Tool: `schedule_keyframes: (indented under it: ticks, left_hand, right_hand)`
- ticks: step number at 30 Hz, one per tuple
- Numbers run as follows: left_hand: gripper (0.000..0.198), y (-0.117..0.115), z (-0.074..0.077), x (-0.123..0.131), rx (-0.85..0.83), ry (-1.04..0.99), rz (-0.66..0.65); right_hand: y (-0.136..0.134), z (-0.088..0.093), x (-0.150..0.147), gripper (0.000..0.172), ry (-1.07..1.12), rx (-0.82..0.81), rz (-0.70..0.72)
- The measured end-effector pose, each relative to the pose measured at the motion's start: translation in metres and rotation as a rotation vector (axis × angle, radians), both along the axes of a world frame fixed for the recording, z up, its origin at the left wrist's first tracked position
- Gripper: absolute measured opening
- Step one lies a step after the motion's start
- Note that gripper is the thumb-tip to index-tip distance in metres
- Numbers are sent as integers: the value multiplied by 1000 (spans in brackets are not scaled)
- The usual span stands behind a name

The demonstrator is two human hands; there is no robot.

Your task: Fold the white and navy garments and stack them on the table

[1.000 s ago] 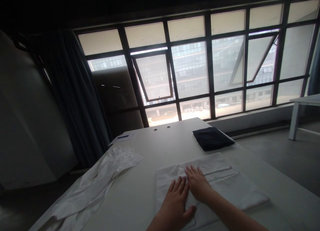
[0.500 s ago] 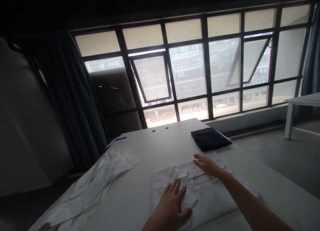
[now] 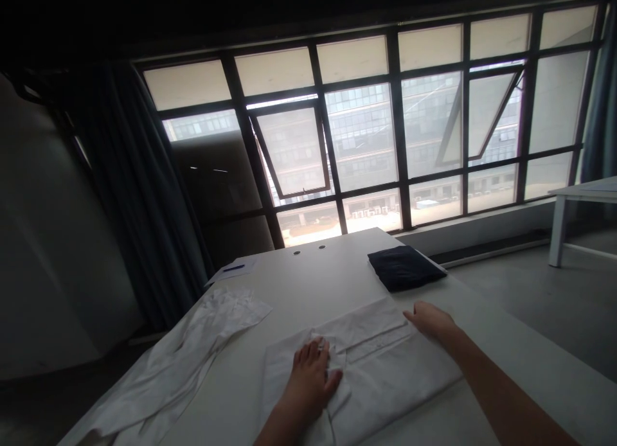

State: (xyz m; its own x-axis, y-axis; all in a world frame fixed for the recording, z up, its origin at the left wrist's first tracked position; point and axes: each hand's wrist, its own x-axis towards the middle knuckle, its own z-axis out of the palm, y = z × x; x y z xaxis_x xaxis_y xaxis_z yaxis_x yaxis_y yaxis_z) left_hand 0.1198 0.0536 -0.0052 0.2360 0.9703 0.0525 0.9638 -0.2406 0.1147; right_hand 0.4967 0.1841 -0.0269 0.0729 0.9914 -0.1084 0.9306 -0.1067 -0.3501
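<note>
A white shirt [image 3: 380, 375] lies partly folded on the white table [image 3: 308, 282], its collar toward the left and its button strip running lengthwise. Resting on the collar area is my left hand [image 3: 311, 375], fingers laid on the cloth with the thumb spread away. At the shirt's right end, my right hand [image 3: 431, 321] has its fingers closed on the edge of the cloth; the fingertips are partly hidden. Beyond the shirt sits a folded dark garment [image 3: 405, 268], touched by neither hand.
Another white garment [image 3: 178, 362] lies crumpled along the table's left edge. Behind it is a paper sheet with a pen [image 3: 234, 268]. Windows [image 3: 361, 137], two panes tilted out, line the far side. A second white table [image 3: 585, 192] stands at right.
The shirt has shifted left and looks flatter. My left hand has moved left with it, while my right hand has gone right to the shirt's end and closed on the edge.
</note>
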Motion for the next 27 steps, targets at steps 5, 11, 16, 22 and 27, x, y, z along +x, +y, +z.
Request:
schedule_keyframes:
  ticks: [5, 11, 16, 22, 27]
  left_hand:
    - [74, 10, -6, -8, -129, -21, -108]
    - [71, 10, -6, -8, -119, -5, -102]
    - [70, 11, -14, -12, -99, -1, -98]
    - [66, 8, -10, -14, -81, -43, -96]
    - [51, -1, 4, -3, 48, -81, -97]
  right_hand:
    - [-1, -6, -28, 41, -58, 28, 13]
    - [4, -6, -33, 46, -35, 37, 14]
    - [7, -6, -29, 54, -7, 4, 9]
    - [1, -11, -41, 42, 5, 24, 16]
    - [2, -5, -32, 31, 30, 45, 74]
